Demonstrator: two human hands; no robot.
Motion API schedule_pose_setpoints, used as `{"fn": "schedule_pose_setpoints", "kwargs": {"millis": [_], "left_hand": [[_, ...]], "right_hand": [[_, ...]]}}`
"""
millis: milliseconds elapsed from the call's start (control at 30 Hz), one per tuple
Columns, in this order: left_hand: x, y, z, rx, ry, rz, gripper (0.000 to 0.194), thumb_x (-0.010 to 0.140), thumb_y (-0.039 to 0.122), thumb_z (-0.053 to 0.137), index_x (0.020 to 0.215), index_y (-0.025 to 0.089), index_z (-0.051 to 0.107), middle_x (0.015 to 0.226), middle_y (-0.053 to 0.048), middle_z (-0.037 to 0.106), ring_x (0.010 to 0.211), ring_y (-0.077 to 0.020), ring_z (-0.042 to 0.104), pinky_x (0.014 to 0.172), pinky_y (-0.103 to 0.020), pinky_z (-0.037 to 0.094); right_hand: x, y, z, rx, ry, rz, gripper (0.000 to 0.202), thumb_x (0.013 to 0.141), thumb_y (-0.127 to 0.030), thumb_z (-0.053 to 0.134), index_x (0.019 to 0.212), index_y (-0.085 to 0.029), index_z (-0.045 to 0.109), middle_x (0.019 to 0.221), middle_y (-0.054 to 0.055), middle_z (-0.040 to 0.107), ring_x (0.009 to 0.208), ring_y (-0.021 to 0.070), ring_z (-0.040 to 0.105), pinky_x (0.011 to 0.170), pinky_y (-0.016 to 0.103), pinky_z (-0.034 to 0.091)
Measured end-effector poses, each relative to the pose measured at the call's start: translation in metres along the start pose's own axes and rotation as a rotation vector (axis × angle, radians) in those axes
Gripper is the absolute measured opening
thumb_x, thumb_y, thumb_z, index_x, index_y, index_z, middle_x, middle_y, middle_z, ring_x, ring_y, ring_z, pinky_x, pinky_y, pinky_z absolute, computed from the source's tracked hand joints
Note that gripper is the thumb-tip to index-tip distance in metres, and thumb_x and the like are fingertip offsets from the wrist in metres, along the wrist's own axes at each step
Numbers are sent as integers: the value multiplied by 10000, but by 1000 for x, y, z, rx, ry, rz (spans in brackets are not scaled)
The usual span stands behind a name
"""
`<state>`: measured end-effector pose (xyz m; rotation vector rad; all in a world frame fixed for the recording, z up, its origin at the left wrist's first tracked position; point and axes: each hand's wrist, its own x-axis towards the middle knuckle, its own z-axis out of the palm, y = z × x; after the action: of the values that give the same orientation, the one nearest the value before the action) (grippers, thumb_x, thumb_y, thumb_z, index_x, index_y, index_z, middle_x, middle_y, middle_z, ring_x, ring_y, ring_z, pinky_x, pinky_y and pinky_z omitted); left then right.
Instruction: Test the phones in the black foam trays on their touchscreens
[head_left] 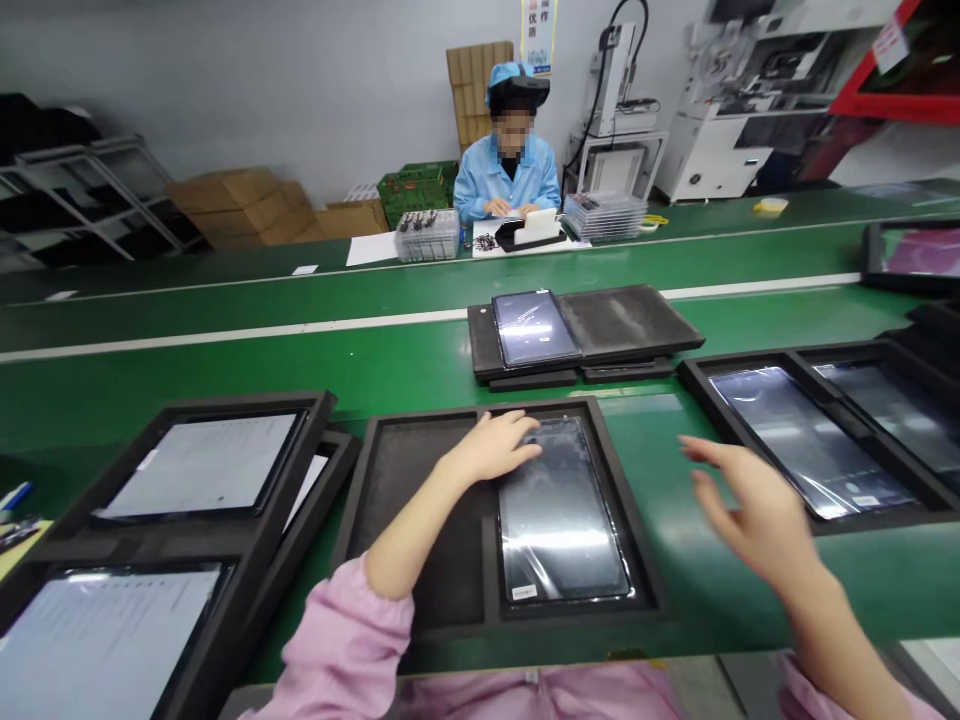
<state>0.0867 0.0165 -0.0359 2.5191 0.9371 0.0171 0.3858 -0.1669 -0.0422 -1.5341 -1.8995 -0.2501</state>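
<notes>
Your sleeve (345, 640) is plain pink, and your bench (390, 375) is green with a white stripe (300, 328) across it. The tray (409, 450) in front of you is basically all black. Your tablet (559, 510) there's dark grey with pale glare, plus a white label (524, 592). That jacket (476, 180) opposite you is light blue.

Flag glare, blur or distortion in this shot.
Head view: a bright glare band crosses the lower half of the tablet by the left hand; head view: the right hand looks soft-edged, possibly motion blur; head view: the shelf rack at far left leans and looks smeared, probably wide-angle stretch.
</notes>
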Motion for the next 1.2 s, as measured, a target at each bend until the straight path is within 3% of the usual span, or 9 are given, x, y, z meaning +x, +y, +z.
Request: {"fn": "schedule_pose_setpoints", "kwargs": {"millis": [133,233,300,400,567,767,900,1033,1200], "left_hand": [[-45,-37,-3,9,131,-130,325,1012,275,485,1287,180,631,1376,-125,656,1277,-271,616,1134,-434,460],[-63,-53,10,-36,290,-257,306,987,207,475,1224,207,668,1286,-86,715,1172,-233,679,1024,-359,536],[-67,-58,18,-28,351,-309,282,976,183,472,1133,225,702,1163,-68,760,1084,-239,710,958,-359,554],[-65,-57,22,-53,405,-340,274,982,174,459,1060,253,709,1065,-39,776,1000,-225,725,884,-322,544],[-59,-53,23,-183,485,-461,254,1009,203,437,1016,256,685,907,-8,760,834,-202,725,754,-266,486],[-62,-59,23,-199,535,-560,335,1034,251,351,900,226,658,705,-4,668,697,-201,666,674,-265,419],[-64,-60,21,-196,542,-593,375,1027,288,347,784,224,625,617,4,604,656,-204,630,634,-272,361],[-65,-58,18,-210,523,-566,479,1035,373,347,635,217,561,557,4,565,606,-191,599,607,-274,332],[-63,-55,21,-230,529,-485,302,1000,304,426,810,217,644,610,20,584,626,-169,600,621,-258,364]], "right_hand": [[52,-35,72,203,-160,-188,275,1016,-187,435,1148,-227,673,1053,75,715,934,239,662,763,380,531],[61,-46,116,334,10,-154,239,1007,-184,454,1047,-219,687,961,76,713,882,235,657,762,379,522],[55,-44,132,358,81,-142,229,1013,-208,457,1027,-215,685,937,83,707,873,242,652,766,389,520],[43,-38,137,405,67,-177,272,1045,-271,411,1045,-214,678,955,88,693,884,246,639,786,404,513],[36,-34,132,428,-179,-406,463,1108,-393,279,1016,-228,702,1056,100,665,931,243,610,824,412,481],[37,-35,130,458,-280,-530,617,1109,-516,228,933,-250,757,1216,101,639,1050,265,569,874,457,441],[35,-30,137,265,-224,-329,489,1077,-411,402,780,-259,760,1248,87,648,1141,308,527,934,530,391],[34,-21,146,73,-28,47,370,1051,-314,402,1022,-246,764,1225,141,623,1124,333,537,871,520,430],[35,-22,143,175,27,114,302,1043,-313,405,1069,-233,696,1184,125,627,1101,318,566,869,483,425]]}}
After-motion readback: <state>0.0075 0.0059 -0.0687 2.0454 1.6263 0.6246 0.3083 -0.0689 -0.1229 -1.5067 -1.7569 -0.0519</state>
